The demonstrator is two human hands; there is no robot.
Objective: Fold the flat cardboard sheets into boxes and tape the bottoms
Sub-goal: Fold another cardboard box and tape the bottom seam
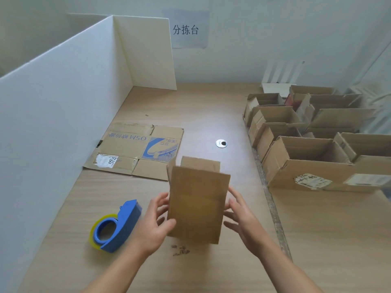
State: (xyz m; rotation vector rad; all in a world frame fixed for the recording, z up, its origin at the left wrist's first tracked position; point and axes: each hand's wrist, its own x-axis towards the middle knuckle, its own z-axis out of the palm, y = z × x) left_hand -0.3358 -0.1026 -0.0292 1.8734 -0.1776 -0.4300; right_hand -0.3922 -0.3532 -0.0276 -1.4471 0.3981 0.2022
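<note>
left grip: bare hand, bare forearm | right grip: bare hand, bare forearm

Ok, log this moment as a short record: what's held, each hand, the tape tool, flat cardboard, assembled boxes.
held: small brown cardboard box, between both hands above the wooden table
left hand: grips the box's left edge, thumb on the near face
right hand: fingers straight and spread at the box's right edge
tape: blue tape dispenser with yellowish roll, on the table left of the left hand
flat stock: flat printed cardboard sheet, beyond the dispenser
assembled: open brown cardboard boxes, grouped on the right
</note>
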